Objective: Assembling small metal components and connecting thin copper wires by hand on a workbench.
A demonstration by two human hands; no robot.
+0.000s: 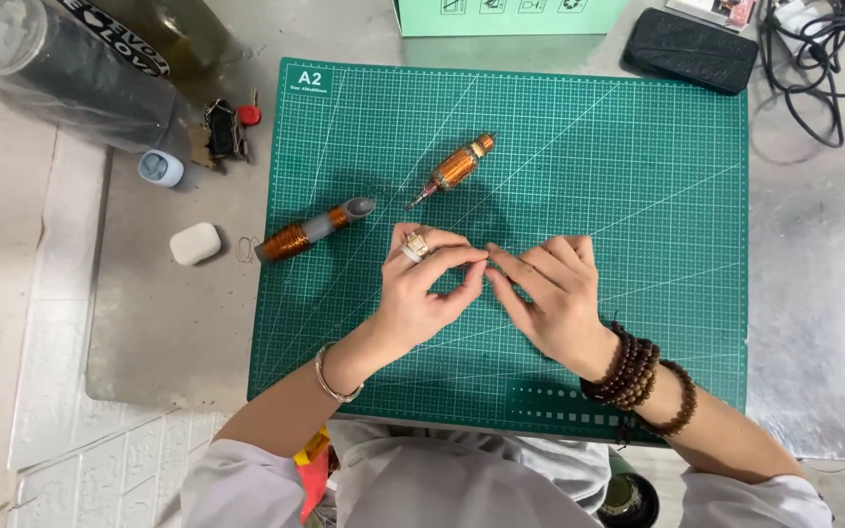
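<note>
My left hand (422, 293) and right hand (550, 293) meet fingertip to fingertip over the gridded green cutting mat (638, 176), pinching something too thin to see; copper-wound armature (457, 168) nearby

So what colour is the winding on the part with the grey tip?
Coppery orange, on the grey-tipped part lying on the green cutting mat, seen in the head view.

Mint-green box (511, 17) — top edge, behind mat (638, 147)

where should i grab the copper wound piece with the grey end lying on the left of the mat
Grip the grey end, pinching across its width from above. The copper wound piece lies flat and slanted on the green mat, clear of both hands, so fingers stay off the copper winding.
</note>
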